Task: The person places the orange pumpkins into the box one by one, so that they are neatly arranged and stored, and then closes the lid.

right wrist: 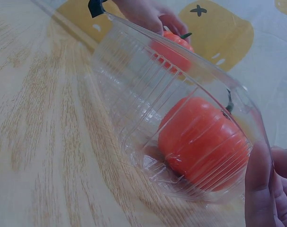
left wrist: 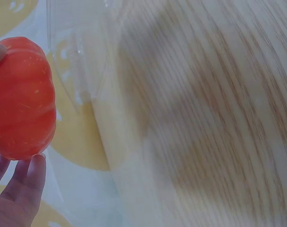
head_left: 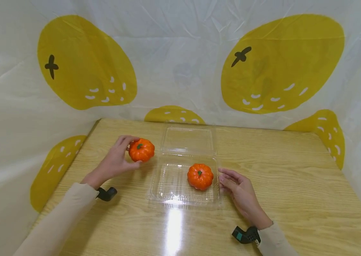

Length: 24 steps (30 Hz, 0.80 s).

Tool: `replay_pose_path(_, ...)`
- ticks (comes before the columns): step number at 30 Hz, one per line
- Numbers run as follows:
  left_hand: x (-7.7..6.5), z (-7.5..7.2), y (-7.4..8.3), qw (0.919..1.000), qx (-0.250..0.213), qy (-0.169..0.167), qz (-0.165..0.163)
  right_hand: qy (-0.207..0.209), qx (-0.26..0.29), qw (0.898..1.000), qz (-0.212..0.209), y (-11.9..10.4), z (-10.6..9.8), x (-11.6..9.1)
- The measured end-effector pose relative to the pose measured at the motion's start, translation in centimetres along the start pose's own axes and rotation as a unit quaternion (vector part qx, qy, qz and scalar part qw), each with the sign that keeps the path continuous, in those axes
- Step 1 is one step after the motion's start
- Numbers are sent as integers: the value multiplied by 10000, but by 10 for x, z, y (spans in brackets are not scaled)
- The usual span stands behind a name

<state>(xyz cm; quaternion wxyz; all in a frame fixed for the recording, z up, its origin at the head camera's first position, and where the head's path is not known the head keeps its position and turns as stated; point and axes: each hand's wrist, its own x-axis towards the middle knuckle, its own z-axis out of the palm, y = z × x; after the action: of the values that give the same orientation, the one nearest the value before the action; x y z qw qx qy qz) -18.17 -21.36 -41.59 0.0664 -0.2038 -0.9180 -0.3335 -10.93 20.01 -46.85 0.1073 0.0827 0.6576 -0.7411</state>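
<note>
My left hand (head_left: pixel 115 161) grips a small orange pumpkin (head_left: pixel 141 150) with a green stem, left of a clear plastic clamshell container (head_left: pixel 170 181). In the left wrist view the fingers and thumb lie at opposite ends of this pumpkin (left wrist: pixel 22 99), held above the wooden table. A second orange pumpkin (head_left: pixel 200 176) sits in the right half of the container's base, stem up. At the base's right side, my right hand (head_left: pixel 239 190) pinches the rim, with thumb and fingers (right wrist: pixel 259 189) on either side of it in the right wrist view. The container's lid (head_left: pixel 188 139) lies folded back.
The wooden table (head_left: pixel 279 160) extends to both sides of the container. Behind it and at the sides hangs a white sheet (head_left: pixel 180 71) printed with big yellow fruit shapes. Each wrist carries a black camera mount (head_left: pixel 245 235).
</note>
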Motion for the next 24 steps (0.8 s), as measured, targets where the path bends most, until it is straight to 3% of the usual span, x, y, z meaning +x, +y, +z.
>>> replay_pose_path(24, 5, 9, 28, 9980, -45, -337, 529, -41, 19, 10000, 5, 0, -1, 0)
